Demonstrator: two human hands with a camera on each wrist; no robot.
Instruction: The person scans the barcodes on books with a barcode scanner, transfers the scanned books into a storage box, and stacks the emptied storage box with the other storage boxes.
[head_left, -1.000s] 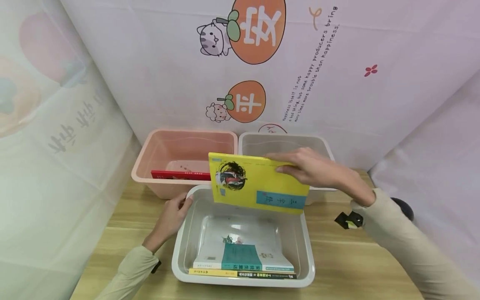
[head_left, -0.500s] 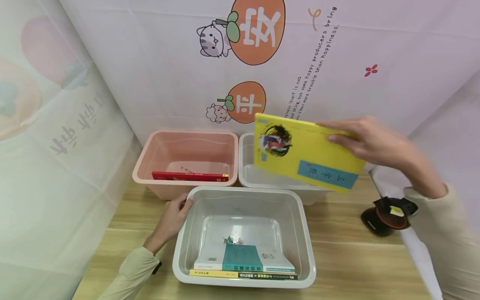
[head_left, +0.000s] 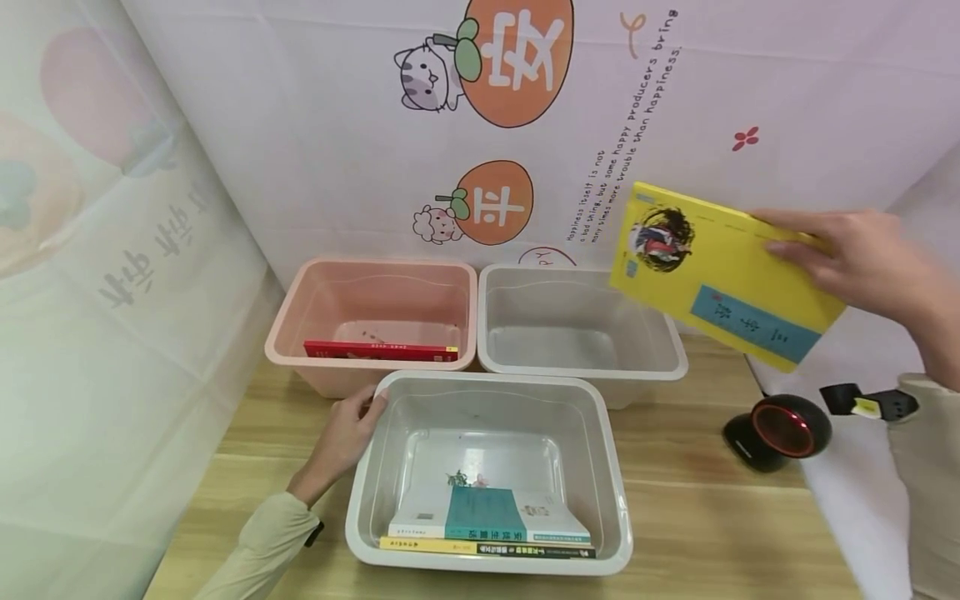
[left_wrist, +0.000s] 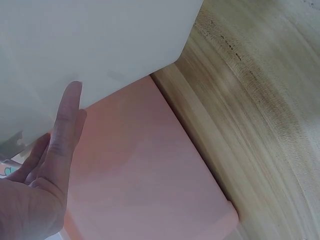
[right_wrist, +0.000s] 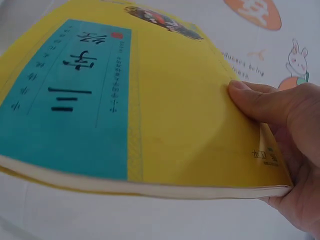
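My right hand (head_left: 873, 258) pinches a thin yellow book (head_left: 720, 242) along its upper edge, thumb on the cover. The book hangs tilted in the air, right of the back bins. A blue title panel and a dark round drawing show on its cover, and in the right wrist view its white page edges face the camera. My left hand (head_left: 341, 437) grips the left rim of the front grey bin (head_left: 510, 408), the thumb over the rim. Its fingers (left_wrist: 64, 125) lie along the outer wall. Inside that bin, a white-and-teal book (head_left: 480, 512) leans beside a yellow-spined book (head_left: 435, 545).
Behind stand a pink bin (head_left: 375, 292) with a red book (head_left: 360, 350) inside, and a second grey bin (head_left: 555, 300) beside it. A black round device (head_left: 787, 427) stands at the right of the wooden table (head_left: 697, 517). Printed white cloth (head_left: 337, 150) hangs around.
My right hand has carried the yellow book up and to the right, from over the front bin, past the back grey bin. The left hand stays at the rim.
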